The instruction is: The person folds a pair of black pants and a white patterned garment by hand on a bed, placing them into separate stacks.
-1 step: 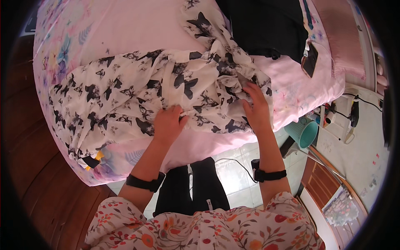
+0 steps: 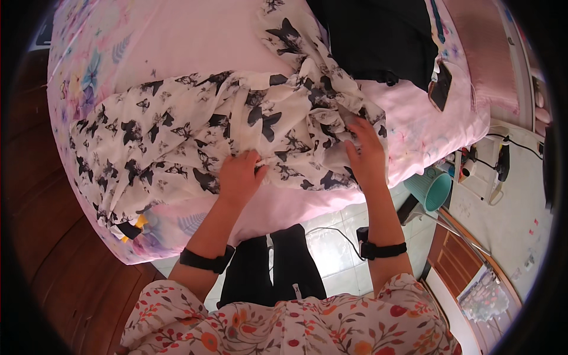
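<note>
A thin white garment printed with black butterflies lies spread and rumpled across the near side of the bed. One part of it runs up toward the far side. My left hand is closed at the garment's near middle, its curled fingers pinching a bit of the cloth. Farther right, my right hand rests on bunched cloth near the garment's right end. Its thumb and fingers are apart, with the fingertips touching the folds.
The bed has a pink floral sheet. Black clothing and a phone with a cable lie at the far right, near a pink pillow. A teal bin stands on the floor to the right; dark wooden furniture borders the left.
</note>
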### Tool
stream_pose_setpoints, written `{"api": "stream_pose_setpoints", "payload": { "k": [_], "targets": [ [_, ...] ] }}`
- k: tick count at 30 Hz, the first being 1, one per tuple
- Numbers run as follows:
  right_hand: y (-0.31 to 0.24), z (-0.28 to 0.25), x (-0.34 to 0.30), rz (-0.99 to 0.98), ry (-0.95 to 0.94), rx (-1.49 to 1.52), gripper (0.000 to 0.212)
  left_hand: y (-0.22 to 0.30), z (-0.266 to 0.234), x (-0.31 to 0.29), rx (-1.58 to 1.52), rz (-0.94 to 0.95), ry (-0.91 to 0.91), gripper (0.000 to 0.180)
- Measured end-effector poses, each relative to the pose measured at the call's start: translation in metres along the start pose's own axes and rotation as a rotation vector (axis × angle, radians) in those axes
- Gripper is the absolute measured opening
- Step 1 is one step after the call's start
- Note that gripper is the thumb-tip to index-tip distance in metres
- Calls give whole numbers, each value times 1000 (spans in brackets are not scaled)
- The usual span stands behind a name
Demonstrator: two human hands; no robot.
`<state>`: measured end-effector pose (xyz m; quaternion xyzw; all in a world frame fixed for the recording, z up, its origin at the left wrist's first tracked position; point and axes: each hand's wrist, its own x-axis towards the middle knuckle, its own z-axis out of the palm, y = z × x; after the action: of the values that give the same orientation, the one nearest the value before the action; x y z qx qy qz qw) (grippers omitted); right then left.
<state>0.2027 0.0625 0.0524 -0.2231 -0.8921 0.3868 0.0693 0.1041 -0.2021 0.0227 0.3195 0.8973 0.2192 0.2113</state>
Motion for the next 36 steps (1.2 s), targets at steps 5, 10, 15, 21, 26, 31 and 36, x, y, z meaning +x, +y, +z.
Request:
{"api": "stream_pose_setpoints", "payload": {
  "k": [5,10,15,21,26,31,36],
  "targets": [
    [-30,-16,32,-70,310,-108,17,23,-8,13,-50,12,61,39],
    [-65,17,101,-113,196,130,27,25,8,28,117,9,-14,81],
    [-37,71,182,-148,233,-16,42,18,31,35,234,5,-69,94],
    [-13,71,216,-30,12,-200,30,20,37,39,250,3,-85,94],
    [-62,-15,175,119,-20,677,10,18,39,38,251,-9,-55,91],
    [-47,-92,74,-38,84,377,16,15,40,35,252,-9,-34,91],
    [-5,-98,-17,-31,-274,77,13,24,34,39,291,-7,-74,88]
  ]
}}
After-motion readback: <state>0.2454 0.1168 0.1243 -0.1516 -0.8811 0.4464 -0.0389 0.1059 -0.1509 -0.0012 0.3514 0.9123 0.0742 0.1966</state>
